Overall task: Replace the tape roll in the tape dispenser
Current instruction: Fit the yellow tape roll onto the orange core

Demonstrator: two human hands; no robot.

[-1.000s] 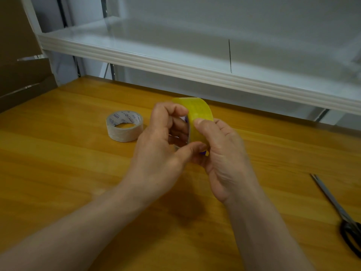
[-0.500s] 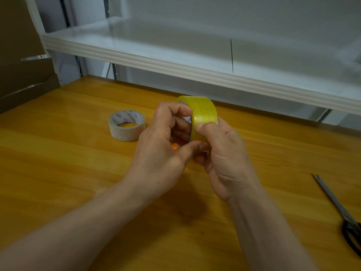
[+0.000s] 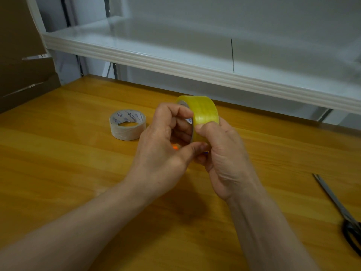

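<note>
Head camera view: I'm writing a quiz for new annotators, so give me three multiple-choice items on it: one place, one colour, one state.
1. Where does the pale, nearly spent tape roll lie? A. On the white shelf. B. Flat on the wooden table, beside the left hand. C. In a cardboard box.
2. What colour is the held tape roll that the left hand and right hand grip? A. Yellow. B. Black. C. Pink.
3. How are the black-handled metal scissors? A. Held in the left hand. B. Standing in a cup. C. Lying untouched on the table.
Key: 1 B, it rests flat on the wood. 2 A, its outer face is yellow. 3 C, they lie at the right edge, away from both hands.
</note>
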